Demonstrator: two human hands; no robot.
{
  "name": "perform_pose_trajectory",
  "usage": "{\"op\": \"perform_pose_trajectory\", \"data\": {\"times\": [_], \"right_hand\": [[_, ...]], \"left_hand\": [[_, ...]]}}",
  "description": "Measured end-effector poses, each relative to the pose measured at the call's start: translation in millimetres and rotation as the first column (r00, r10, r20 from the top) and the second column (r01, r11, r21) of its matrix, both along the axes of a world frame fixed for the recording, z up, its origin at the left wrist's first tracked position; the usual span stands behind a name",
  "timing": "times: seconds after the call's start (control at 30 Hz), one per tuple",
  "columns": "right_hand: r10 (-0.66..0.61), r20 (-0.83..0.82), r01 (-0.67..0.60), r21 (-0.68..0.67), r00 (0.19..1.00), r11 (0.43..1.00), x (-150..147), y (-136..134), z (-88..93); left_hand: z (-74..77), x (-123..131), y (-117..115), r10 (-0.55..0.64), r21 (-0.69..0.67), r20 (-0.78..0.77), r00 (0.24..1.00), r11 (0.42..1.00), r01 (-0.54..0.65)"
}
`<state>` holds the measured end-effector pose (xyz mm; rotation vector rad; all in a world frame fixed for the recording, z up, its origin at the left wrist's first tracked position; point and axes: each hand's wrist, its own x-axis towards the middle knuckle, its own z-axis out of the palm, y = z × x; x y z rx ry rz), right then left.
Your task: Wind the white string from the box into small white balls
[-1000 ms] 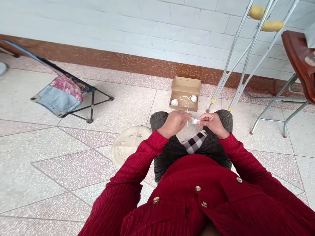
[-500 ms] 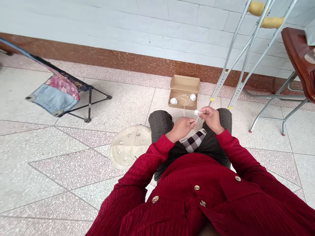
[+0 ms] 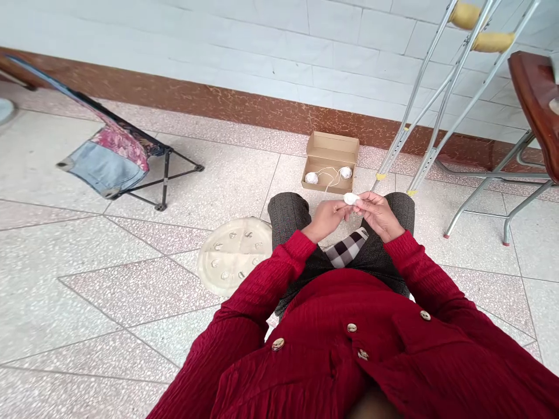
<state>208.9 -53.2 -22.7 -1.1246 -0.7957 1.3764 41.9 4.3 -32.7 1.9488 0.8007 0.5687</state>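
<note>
A small, flat, rounded white yarn piece point(image 3: 350, 198) is pinched between the thumb and fingers of my right hand point(image 3: 379, 216), above the gap between my knees. My left hand point(image 3: 325, 220) is closed beside it, its fingertips at the lower left edge of the piece. What those left fingers grip is too small to make out. Just beyond my hands stands an open cardboard box point(image 3: 332, 141) holding a white yarn ball point(image 3: 311, 178) on the left and another yarn ball point(image 3: 346, 172) on the right. A loose white strand runs from the box towards my hands.
A round, pale stool top point(image 3: 209, 244) with several holes stands left of my knee. Further left is a folding chair point(image 3: 109, 166). Crutches point(image 3: 430, 137) lean on the tiled wall at right, beside a brown chair point(image 3: 530, 99) with metal legs.
The white piece now lies flatter and shows more of its surface. My left hand has come up closer to it. The whole view has shifted slightly.
</note>
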Motion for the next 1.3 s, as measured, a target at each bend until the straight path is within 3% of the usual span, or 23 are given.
{"op": "perform_pose_trajectory", "data": {"times": [0.13, 0.23, 0.33, 0.43, 0.5, 0.57, 0.67, 0.73, 0.83, 0.93, 1.0, 1.1, 1.2, 1.3], "right_hand": [[-0.145, 0.346, 0.119, 0.096, 0.927, 0.988, 2.7, 7.7, -25.2], [-0.091, 0.542, 0.056, 0.08, 0.835, 0.995, 5.0, 5.4, -39.3], [0.145, 0.405, -0.13, -0.065, 0.903, 0.989, 3.1, -6.2, -33.4], [0.256, 0.13, -0.243, -0.109, 0.958, 0.964, -0.1, -18.6, -10.3], [0.185, 0.027, -0.182, -0.084, 0.982, 0.98, 0.9, -20.6, 4.7], [0.057, 0.03, -0.056, -0.039, 0.998, 0.998, 5.7, -16.1, 10.9], [-0.13, 0.243, 0.125, 0.037, 0.961, 0.992, 16.4, -5.6, -1.6], [-0.148, 0.428, 0.141, 0.048, 0.891, 0.989, 20.1, -4.6, -18.0], [0.115, 0.456, -0.083, -0.09, 0.883, 0.992, 13.7, -17.7, -32.9], [0.307, 0.208, -0.28, -0.151, 0.929, 0.948, -0.1, -35.8, -21.1], [0.261, 0.093, -0.25, -0.113, 0.961, 0.962, -5.3, -39.9, -3.6], [0.065, 0.084, -0.062, -0.043, 0.994, 0.997, -0.9, -29.1, 14.4], [-0.124, 0.258, 0.118, 0.037, 0.958, 0.992, 11.7, -12.1, 6.1], [-0.117, 0.47, 0.105, 0.052, 0.875, 0.993, 15.8, -10.0, -16.1]], "left_hand": [[-7.9, -6.4, -17.7, -0.019, 0.117, -0.131, 0.991, 0.993, 0.034], [-5.0, -15.9, -10.7, -0.045, 0.266, -0.215, 0.976, 0.959, 0.103], [2.9, -22.0, 3.4, -0.006, 0.351, -0.201, 0.98, 0.933, 0.078], [8.6, -18.9, 8.2, -0.014, 0.283, -0.125, 0.992, 0.958, 0.049], [7.7, -11.5, 1.0, -0.035, 0.167, -0.067, 0.997, 0.985, 0.046], [3.2, -3.5, -12.6, -0.033, 0.078, -0.034, 0.999, 0.996, 0.036], [-5.2, 0.9, -32.3, -0.068, 0.077, -0.08, 0.994, 0.994, 0.074], [-7.6, -4.0, -36.9, -0.083, 0.146, -0.137, 0.987, 0.984, 0.103], [-4.6, -17.9, -28.4, -0.039, 0.279, -0.166, 0.985, 0.957, 0.085], [-1.0, -26.5, -15.5, -0.018, 0.3, -0.142, 0.99, 0.952, 0.061], [-2.3, -24.6, -13.8, -0.038, 0.207, -0.106, 0.994, 0.977, 0.059], [-7.9, -15.1, -24.0, -0.063, 0.055, -0.071, 0.995, 0.996, 0.067], [-8.5, -9.8, -35.7, -0.122, 0.055, -0.11, 0.986, 0.99, 0.129], [0.4, -15.1, -32.4, -0.117, 0.193, -0.138, 0.983, 0.971, 0.143]]}}
